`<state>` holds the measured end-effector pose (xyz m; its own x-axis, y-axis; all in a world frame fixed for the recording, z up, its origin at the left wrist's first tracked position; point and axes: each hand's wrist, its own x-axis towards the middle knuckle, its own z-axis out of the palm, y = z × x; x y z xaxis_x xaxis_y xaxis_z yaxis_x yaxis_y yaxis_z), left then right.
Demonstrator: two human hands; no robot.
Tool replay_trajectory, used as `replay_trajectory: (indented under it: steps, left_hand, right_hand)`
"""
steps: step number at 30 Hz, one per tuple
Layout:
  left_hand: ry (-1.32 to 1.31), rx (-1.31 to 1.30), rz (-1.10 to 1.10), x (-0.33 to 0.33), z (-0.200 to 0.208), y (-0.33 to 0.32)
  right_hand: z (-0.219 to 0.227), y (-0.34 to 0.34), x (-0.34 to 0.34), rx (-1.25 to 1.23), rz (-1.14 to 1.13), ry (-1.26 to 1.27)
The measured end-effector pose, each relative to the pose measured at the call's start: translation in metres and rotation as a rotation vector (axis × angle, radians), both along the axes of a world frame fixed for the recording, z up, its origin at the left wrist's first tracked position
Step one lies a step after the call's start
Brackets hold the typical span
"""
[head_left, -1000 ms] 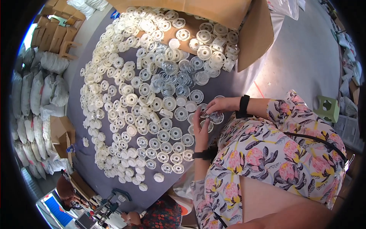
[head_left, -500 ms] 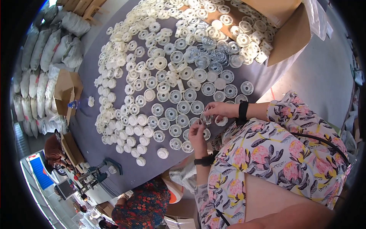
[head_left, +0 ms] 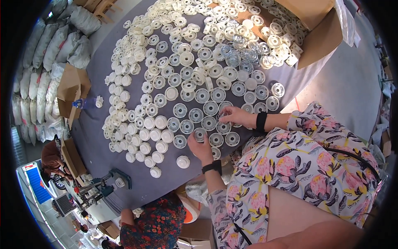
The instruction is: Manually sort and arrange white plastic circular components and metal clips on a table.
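Note:
My left hand [head_left: 201, 149] has its thumb and fingers curled round the rim of a white round plastic wheel-like part [head_left: 200, 134] at the near edge of the spread parts. My right hand [head_left: 241, 117] is just to the right, its fingers pinched together on what looks like thin shiny metal rings [head_left: 224, 118]; the fingers partly hide them. Around both hands lie many similar round parts [head_left: 210, 108] with recessed middles. Further off, a pile of loose metal rings [head_left: 248, 57] rests among them.
A tilted cardboard box [head_left: 321, 37] spills white parts at the far right. White capped parts [head_left: 161, 122] cluster left of my hands. A bench device [head_left: 101, 186], a blue bottle [head_left: 85, 103] and an open carton [head_left: 71, 89] stand leftward. Another person [head_left: 155, 220] sits at the lower left.
My hands, close together before, have moved apart. My left hand has gone left and down onto a round part; my right hand stays nearby, still pinched. The view has shifted slightly.

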<state>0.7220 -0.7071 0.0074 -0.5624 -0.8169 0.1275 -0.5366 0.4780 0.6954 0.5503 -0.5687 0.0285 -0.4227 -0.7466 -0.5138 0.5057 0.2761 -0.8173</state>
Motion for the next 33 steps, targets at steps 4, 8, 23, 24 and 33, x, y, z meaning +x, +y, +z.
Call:
replay_trajectory:
  steps: [4,8,23,24,33]
  left_hand:
    - [0.081,0.094,-0.154,-0.015,0.018,0.007]
    - [0.402,0.949,-0.463,-0.020,0.038,0.023]
    - [0.391,0.822,-0.144,-0.009,0.012,0.056]
    - [0.410,0.893,-0.109,-0.007,0.012,0.056]
    - [0.444,0.847,-0.101,-0.018,0.001,0.065]
  right_hand:
    - [-0.001,0.002,-0.006,0.040,0.148,-0.206]
    - [-0.011,-0.001,-0.003,-0.078,0.332,-0.504]
    - [-0.024,-0.009,0.024,0.036,-0.222,0.098]
    - [-0.024,-0.011,0.021,0.071,-0.239,0.132]
    - [-0.024,-0.016,0.027,-0.032,-0.138,-0.161]
